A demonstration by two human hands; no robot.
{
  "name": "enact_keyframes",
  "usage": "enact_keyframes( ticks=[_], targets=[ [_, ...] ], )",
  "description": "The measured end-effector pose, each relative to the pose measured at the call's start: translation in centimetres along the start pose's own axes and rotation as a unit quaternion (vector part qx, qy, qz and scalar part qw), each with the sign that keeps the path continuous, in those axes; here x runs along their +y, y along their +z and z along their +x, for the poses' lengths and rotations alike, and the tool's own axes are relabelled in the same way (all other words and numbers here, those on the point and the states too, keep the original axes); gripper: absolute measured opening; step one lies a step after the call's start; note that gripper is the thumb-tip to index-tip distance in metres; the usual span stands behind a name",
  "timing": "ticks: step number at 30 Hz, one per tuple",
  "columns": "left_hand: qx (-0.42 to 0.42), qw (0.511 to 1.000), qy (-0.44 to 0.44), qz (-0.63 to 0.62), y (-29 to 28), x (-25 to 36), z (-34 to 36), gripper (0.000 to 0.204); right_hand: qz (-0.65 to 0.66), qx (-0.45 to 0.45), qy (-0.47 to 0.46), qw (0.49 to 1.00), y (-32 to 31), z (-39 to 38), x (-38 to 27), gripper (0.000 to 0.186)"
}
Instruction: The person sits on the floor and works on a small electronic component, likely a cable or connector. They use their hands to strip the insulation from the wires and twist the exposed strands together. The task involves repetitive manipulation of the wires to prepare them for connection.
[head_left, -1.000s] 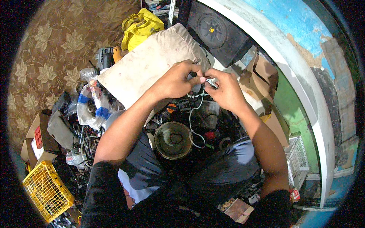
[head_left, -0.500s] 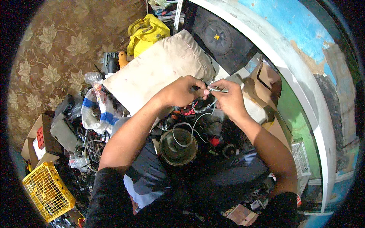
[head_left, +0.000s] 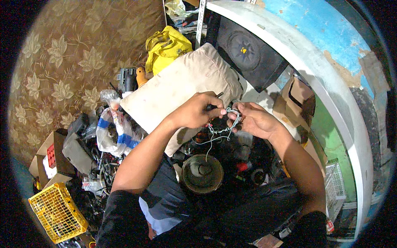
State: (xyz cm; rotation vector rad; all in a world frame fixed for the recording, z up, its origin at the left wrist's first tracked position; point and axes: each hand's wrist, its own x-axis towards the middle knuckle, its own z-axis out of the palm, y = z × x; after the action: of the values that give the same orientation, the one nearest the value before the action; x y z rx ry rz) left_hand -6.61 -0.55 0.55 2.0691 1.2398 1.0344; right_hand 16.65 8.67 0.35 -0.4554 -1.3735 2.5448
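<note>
Left hand (head_left: pixel 192 110): fingers curled, gripping a dark rod (head_left: pixel 220 95)
Right hand (head_left: pixel 259 120): fingers pinching twisted pale wire (head_left: pixel 237 118)
Round bowl (head_left: pixel 191 177): seven o'clock from the wire
Speaker (head_left: pixel 245 51): twelve o'clock

Cushion (head_left: pixel 173 84) ahead of the person. Cloth bag (head_left: pixel 167 49) behind its far edge; speaker (head_left: pixel 235 53) beyond the right end. Ring-shaped bundle (head_left: pixel 109 138) before its left corner; cardboard box (head_left: pixel 64 165) farther left, crate (head_left: pixel 53 208) in front of that. Pan (head_left: pixel 192 180) before the cushion's near corner. Wire (head_left: pixel 237 118) between left hand (head_left: pixel 194 111) and right hand (head_left: pixel 258 120), before the cushion's right end.
</note>
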Motion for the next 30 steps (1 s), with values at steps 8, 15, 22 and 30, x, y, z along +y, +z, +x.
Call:
enact_keyframes(
  ticks=[8,15,22,30],
  targets=[
    [-0.004,0.999,0.038,0.001,-0.5,-0.3,0.3,0.01,-0.027,0.086,-0.036,0.995,-1.4,0.7,-1.3,0.014],
    [-0.021,0.999,0.028,-0.004,0.4,0.0,0.3,0.011,-0.068,0.161,-0.098,0.98,-1.2,0.2,-2.1,0.017],
    [-0.022,0.999,0.027,-0.022,-0.7,1.1,0.3,0.011,-0.024,0.129,-0.113,0.985,-0.4,-1.1,-3.8,0.009],
    [-0.005,0.998,0.012,-0.06,-1.5,1.6,0.0,0.009,-0.086,0.112,-0.142,0.98,-2.9,-2.8,-6.4,0.01]
  ],
)
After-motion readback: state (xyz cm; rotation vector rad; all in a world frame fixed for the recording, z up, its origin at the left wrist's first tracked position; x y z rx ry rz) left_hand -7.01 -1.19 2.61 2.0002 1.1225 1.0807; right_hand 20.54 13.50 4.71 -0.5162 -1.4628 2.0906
